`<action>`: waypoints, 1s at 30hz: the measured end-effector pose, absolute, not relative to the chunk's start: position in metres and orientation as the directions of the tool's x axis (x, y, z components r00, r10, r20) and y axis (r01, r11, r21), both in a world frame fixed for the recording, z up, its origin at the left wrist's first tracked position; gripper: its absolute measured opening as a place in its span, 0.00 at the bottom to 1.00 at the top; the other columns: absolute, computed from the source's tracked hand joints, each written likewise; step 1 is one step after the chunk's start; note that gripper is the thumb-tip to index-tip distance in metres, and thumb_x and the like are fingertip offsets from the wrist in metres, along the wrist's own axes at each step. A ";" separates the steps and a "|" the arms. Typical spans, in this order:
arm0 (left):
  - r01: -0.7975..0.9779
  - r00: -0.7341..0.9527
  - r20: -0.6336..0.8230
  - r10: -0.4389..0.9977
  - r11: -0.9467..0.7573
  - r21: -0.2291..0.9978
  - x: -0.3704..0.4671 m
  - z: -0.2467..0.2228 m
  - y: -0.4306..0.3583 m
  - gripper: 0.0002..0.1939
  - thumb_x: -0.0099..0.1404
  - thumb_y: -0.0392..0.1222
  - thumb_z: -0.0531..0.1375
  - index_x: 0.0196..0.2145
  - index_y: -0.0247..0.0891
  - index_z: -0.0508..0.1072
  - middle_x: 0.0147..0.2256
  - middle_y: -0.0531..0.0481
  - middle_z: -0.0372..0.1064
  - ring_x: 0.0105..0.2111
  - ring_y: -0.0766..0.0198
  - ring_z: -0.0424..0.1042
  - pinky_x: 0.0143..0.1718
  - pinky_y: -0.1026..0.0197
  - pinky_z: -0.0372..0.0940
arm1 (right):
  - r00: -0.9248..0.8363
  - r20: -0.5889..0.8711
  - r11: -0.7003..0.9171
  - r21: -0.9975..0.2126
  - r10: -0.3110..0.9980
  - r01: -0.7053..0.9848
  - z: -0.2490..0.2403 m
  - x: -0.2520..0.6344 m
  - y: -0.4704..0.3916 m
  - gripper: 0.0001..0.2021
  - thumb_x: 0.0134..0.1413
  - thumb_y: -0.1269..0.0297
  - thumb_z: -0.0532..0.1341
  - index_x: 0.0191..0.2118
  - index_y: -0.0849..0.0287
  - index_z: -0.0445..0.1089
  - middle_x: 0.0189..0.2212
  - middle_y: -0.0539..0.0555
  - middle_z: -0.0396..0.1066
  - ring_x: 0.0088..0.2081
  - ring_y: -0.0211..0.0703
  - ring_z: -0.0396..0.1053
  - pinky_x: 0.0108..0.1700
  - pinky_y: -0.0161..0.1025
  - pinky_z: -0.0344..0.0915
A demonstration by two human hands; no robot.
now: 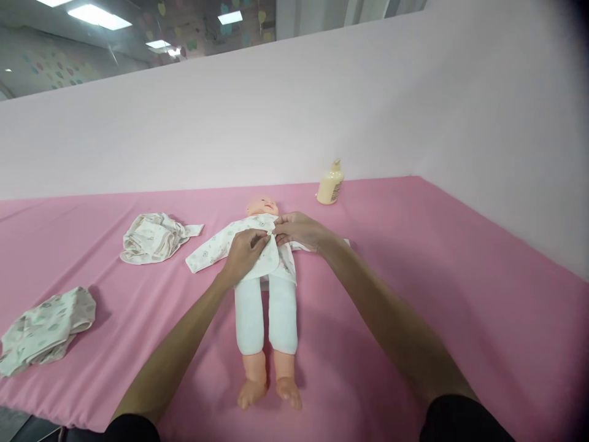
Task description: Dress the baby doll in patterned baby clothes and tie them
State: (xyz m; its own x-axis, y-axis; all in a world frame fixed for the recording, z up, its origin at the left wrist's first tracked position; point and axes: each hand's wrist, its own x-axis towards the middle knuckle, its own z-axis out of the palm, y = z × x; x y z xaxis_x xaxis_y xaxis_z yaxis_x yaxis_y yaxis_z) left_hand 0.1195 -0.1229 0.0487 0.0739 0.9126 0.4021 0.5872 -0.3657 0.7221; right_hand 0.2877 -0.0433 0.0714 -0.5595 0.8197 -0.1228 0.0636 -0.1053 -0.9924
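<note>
A baby doll (289, 391) lies on its back on the pink sheet, head toward the wall and bare feet toward me. It wears white trousers and a white printed baby shirt (221, 244) with sleeves spread to both sides. Over the doll's chest, my left hand (247, 253) pinches the edge of the shirt front. My right hand (301, 232) meets it there, its fingers closed on the shirt's edge as well. What lies between the fingertips is too small to make out. Part of the right sleeve is hidden behind my right wrist.
The pink sheet (377, 344) covers the table. A crumpled white cloth (154, 238) lies left of the doll, and a folded printed cloth (48, 328) sits nearer the left front edge. A yellowish pump bottle (329, 186) stands at the back, by the white wall (221, 129).
</note>
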 end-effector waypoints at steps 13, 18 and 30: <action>0.656 0.089 0.472 0.877 -0.408 0.635 0.126 0.046 -0.129 0.17 0.69 0.45 0.52 0.23 0.38 0.60 0.23 0.54 0.56 0.26 0.66 0.55 0.32 0.62 0.53 | -0.535 -0.106 -0.102 -0.994 0.838 0.038 0.073 0.286 -0.046 0.06 0.45 0.78 0.68 0.26 0.62 0.72 0.26 0.55 0.74 0.31 0.41 0.76 0.36 0.36 0.77; 0.685 -0.002 0.476 0.880 -0.345 0.641 0.126 0.040 -0.126 0.11 0.65 0.42 0.55 0.27 0.38 0.71 0.28 0.50 0.69 0.30 0.63 0.64 0.36 0.61 0.58 | -0.540 -0.107 -0.084 -0.994 0.835 0.067 0.069 0.285 -0.044 0.07 0.43 0.76 0.69 0.28 0.62 0.72 0.27 0.56 0.76 0.32 0.44 0.77 0.36 0.38 0.77; 0.755 0.045 0.550 0.834 -0.390 0.528 0.124 0.035 -0.124 0.09 0.67 0.38 0.56 0.36 0.38 0.76 0.38 0.47 0.77 0.40 0.58 0.71 0.45 0.58 0.62 | -0.499 -0.056 0.059 -0.976 0.865 0.211 0.080 0.289 -0.052 0.04 0.48 0.77 0.65 0.29 0.63 0.74 0.22 0.54 0.74 0.25 0.38 0.72 0.32 0.35 0.73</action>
